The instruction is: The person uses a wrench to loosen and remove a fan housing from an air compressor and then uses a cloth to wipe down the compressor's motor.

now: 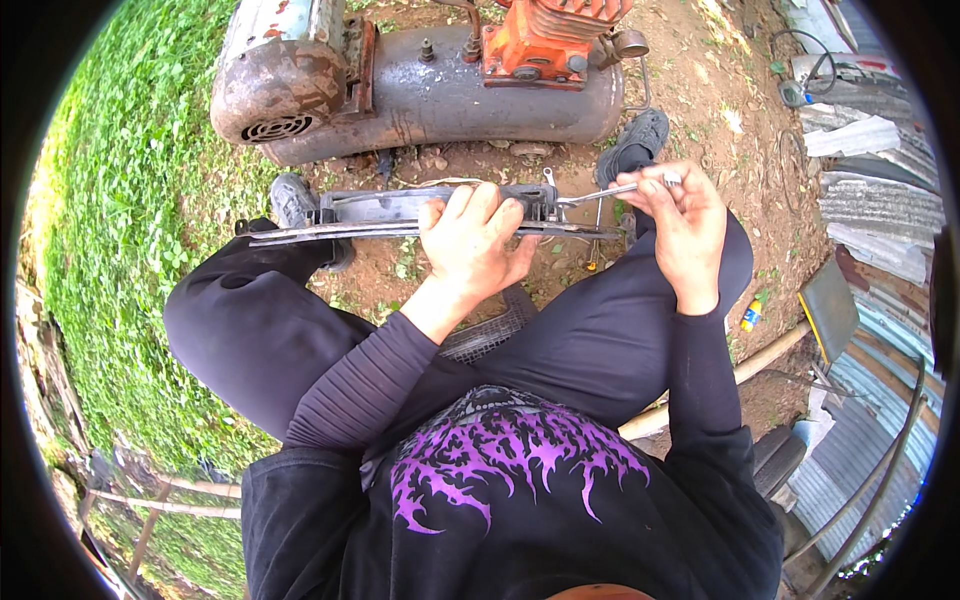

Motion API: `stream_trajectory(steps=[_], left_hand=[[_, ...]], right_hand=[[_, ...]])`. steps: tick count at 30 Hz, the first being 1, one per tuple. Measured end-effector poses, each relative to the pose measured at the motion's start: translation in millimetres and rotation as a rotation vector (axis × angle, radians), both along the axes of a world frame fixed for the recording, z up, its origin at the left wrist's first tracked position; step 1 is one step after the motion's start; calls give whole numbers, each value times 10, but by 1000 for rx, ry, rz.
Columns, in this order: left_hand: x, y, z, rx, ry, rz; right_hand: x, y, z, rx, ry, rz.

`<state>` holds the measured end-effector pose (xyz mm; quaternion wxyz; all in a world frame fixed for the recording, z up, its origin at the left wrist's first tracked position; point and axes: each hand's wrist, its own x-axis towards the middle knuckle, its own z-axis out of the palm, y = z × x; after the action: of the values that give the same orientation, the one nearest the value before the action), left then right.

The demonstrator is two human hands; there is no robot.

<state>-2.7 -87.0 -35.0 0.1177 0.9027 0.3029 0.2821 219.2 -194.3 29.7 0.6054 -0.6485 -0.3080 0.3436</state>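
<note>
A long, dark frame-like part [370, 207] lies across in front of me, above my knees. My left hand [470, 240] is closed over its middle, fingers bent over the far side and thumb toward the right. In my right hand [685, 225] a slim silver wrench [602, 193] is pinched between thumb and fingers. The wrench points left, and its head meets the right end of the dark part. The exact contact there is too small to make out. Just beyond that end shows the ring end of another wrench [548, 175].
A rusty air compressor with a grey tank [450, 95], a motor [275, 90] and an orange pump head [545, 40] stands ahead. Grass lies left. At right are corrugated metal sheets [880, 200], a wooden-handled tool [770, 352] and a small yellow-blue container [752, 314].
</note>
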Motion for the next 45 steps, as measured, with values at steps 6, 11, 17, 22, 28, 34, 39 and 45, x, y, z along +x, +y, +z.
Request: stream_trajectory(steps=[6,11,17,22,28,34,39,45], left_hand=[[24,7,19,-10,7,6],[17,11,5,-7,0,15],[21,13,-1,-6,-5,7],[20,12,-4,1,-16,12],[38,20,4,-1,-35,14],[16,1,11,-35,-3,15],[-1,-28,-57,-58,15,12],[-5,-17,-180,-13,-85,9]], right_hand=[[-10,-334,-172,-15,140,-43],[-5,-401,-229,-10,236,-65],[-67,-429,-274,63,242,-11],[-68,-391,-250,85,164,93],[-276,-86,44,-22,-72,116],[-442,384,331,-190,-458,269],[-580,872,331,-210,-759,434],[-800,1490,4,-463,-1042,708]])
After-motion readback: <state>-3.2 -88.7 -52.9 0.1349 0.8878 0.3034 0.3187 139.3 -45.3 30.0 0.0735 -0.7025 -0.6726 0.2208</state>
